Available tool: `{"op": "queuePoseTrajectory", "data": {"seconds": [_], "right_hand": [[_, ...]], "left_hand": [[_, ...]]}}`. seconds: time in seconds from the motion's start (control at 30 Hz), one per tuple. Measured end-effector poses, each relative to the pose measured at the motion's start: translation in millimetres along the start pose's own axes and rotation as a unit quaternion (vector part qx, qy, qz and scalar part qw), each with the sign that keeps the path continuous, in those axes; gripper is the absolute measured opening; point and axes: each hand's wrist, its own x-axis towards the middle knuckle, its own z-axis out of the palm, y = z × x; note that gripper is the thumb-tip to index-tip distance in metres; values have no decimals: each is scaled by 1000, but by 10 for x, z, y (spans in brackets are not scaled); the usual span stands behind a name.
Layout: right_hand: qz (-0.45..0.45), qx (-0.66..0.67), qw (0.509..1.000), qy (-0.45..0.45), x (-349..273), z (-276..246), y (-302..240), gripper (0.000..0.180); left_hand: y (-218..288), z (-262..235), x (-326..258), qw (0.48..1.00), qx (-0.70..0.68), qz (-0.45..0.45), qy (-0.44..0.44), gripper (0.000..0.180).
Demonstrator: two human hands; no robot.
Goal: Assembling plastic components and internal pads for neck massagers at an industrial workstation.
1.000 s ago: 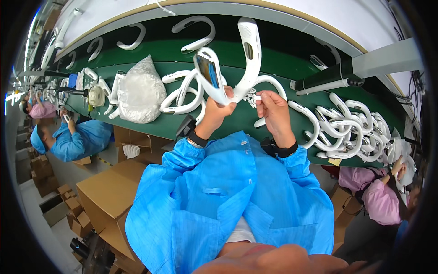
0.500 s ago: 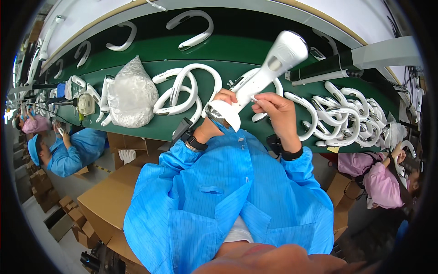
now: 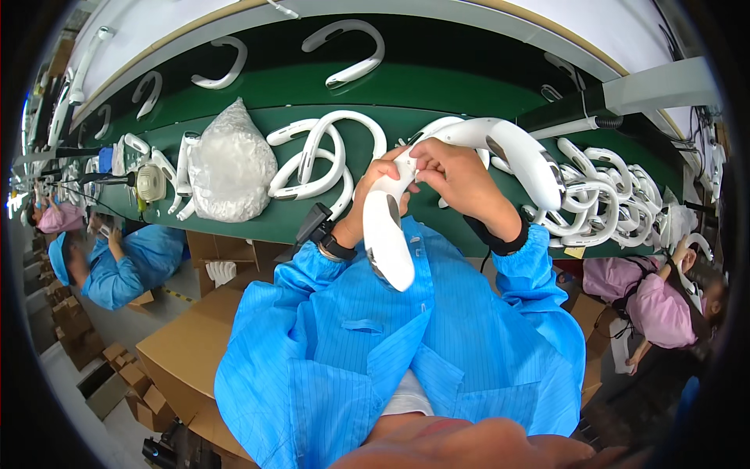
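You could read no word, number, brand or sign anywhere in view. The thing nearest to a label was a small yellow slip (image 3: 574, 252), just past 3 o'clock, at the near edge of your green tabletop (image 3: 273, 223) below the heap of white hoop-shaped devices (image 3: 616, 209); whatever it bore was too small for you to make out. Between 8 and 9 o'clock, a yellow-and-dark striped strip (image 3: 180, 295) marked the floor (image 3: 162, 306). On the curved white device (image 3: 388, 238) near the centre of your dial, any markings were too fine to read.
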Motion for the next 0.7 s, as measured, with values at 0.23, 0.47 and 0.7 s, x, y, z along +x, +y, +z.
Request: {"op": "queuePoseTrajectory", "data": {"seconds": [0.23,0.47,0.7], "right_hand": [[-79,-28,995,46,-8,29,94,15],[-96,-126,949,274,-163,328,107,12],[78,115,886,442,-380,599,118,30]], "left_hand": [[-7,251,-168,980,112,158,-39,35],[-209,36,-74,999,1,-47,11,37],[-120,491,46,921,254,293,-31,40]]}}
